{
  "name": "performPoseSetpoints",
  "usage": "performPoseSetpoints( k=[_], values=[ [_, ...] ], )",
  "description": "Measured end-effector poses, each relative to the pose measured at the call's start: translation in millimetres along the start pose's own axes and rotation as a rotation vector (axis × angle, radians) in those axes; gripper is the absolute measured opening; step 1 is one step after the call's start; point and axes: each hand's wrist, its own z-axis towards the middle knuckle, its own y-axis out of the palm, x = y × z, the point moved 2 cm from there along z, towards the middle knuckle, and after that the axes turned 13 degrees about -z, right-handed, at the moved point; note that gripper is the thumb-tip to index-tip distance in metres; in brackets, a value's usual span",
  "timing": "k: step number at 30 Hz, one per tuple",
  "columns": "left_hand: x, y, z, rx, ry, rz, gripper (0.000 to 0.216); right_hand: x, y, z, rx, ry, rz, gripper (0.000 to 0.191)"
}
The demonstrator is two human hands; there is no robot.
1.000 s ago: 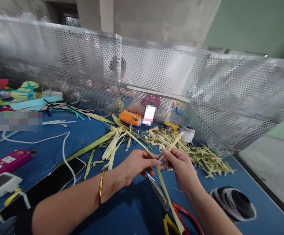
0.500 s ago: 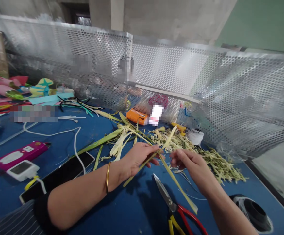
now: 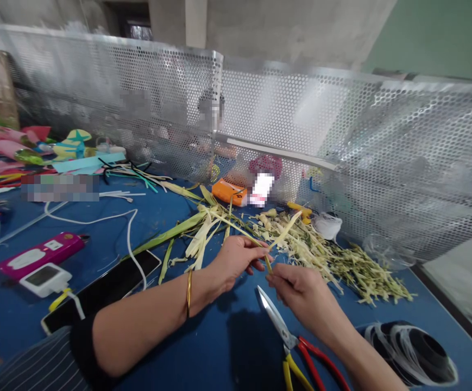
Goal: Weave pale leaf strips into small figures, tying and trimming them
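Note:
My left hand (image 3: 236,259), a gold bangle on its wrist, pinches pale green-yellow leaf strips (image 3: 288,229) where they cross. One end sticks up to the right, and a long strip runs back toward the leaf pile. My right hand (image 3: 301,288) is closed just below and to the right, gripping the lower part of a leaf strip that runs down from the left fingertips. Under it on the blue table lie scissors (image 3: 278,320) with one red and one yellow handle, blades partly apart and pointing away. Behind the hands are loose leaves (image 3: 199,239).
A heap of dried stalk pieces (image 3: 366,271) lies at the right, near a black spool of white thread (image 3: 415,353). At the left are a black phone (image 3: 105,290), a magenta device (image 3: 42,255) and a white cable (image 3: 132,239). A perforated metal screen (image 3: 284,114) stands behind.
My right hand, apart from the strips before, has moved down and left and closed on the hanging strip. The left hand keeps its pinch. The view has shifted slightly.

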Motion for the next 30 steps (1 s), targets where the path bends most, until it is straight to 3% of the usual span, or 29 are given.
performPoseSetpoints(
  k=[3,7,14,19,22,24,27,30],
  values=[
    [7,-1,0,-0.070,-0.046,-0.013,0.019,5,-7,-2,-0.016,0.021,0.009,0.041],
    [16,0,-5,-0.118,-0.088,-0.011,0.025,19,-21,-1,0.125,0.120,0.004,0.043],
    [10,5,-13,-0.176,-0.084,0.162,0.023,33,-4,17,0.202,0.293,0.770,0.040],
    [4,4,-10,-0.203,-0.054,0.260,0.024,28,9,18,0.300,0.321,0.935,0.037],
    [1,3,-8,-0.193,-0.052,0.293,0.022,32,10,19,0.371,0.326,0.884,0.039],
    [0,2,-7,-0.184,-0.058,0.302,0.022,35,7,19,0.288,0.314,0.757,0.044],
    [-2,2,-7,-0.184,-0.074,0.306,0.020,39,-8,14,0.214,0.297,0.286,0.051],
    [-3,6,-11,-0.221,-0.054,0.333,0.017,31,-27,3,0.470,0.287,-0.191,0.047]
  ],
)
